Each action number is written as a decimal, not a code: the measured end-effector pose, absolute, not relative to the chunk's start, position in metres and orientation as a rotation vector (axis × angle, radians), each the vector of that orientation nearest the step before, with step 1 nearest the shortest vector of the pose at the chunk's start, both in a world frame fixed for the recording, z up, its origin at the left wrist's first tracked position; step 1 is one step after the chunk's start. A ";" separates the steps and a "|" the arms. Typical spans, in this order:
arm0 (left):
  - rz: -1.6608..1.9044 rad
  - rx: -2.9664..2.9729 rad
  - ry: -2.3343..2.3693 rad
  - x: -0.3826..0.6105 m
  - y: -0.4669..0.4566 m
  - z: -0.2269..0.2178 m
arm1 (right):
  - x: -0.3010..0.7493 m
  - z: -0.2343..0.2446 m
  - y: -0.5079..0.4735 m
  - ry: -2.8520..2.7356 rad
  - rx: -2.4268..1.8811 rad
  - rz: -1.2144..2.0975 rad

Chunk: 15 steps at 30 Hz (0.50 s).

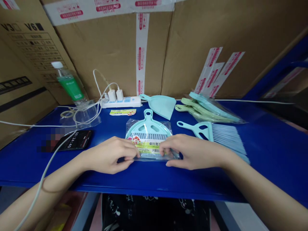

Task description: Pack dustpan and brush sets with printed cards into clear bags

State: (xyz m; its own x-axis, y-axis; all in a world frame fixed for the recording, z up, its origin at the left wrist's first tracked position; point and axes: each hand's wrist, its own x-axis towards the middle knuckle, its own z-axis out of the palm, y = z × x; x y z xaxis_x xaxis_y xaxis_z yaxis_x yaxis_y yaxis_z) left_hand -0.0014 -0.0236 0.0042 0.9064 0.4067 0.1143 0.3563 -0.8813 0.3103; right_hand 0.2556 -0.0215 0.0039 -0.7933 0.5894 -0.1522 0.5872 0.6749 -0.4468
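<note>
A light-blue dustpan and brush set [148,129] lies flat in a clear plastic bag [170,130] on the blue table, handle pointing away from me. Inside, a yellow-green and white label card [146,146] covers the brush. My left hand [114,155] has its fingers curled at the bag's lower left corner. On the right side, my right hand [185,150] rests bent fingers on the bag, thumb lower down near the table. Both hands' fingertips are partly hidden. Right of the bag lies a loose blue brush [216,133]; behind it is a loose blue dustpan [161,106].
Bagged green and blue dustpans [209,110] are stacked at the back right. A loose label card [122,112] lies before a white power strip [125,102]. At left are a phone [74,141], a bottle [71,85] and white cables [90,120]. Cardboard boxes [108,48] stand behind.
</note>
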 end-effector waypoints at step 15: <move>0.143 2.956 0.642 0.002 -0.025 -0.011 | 0.248 0.001 -0.020 -2.866 -1.008 0.740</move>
State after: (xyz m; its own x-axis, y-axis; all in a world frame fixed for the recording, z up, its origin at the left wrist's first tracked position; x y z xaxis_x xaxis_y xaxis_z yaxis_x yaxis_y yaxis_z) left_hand 0.0016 -0.0252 -0.0109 0.9058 0.4181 0.0681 0.4074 -0.9039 0.1306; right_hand 0.2479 -0.0200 0.0011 -0.7922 0.5942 -0.1389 0.5872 0.6803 -0.4387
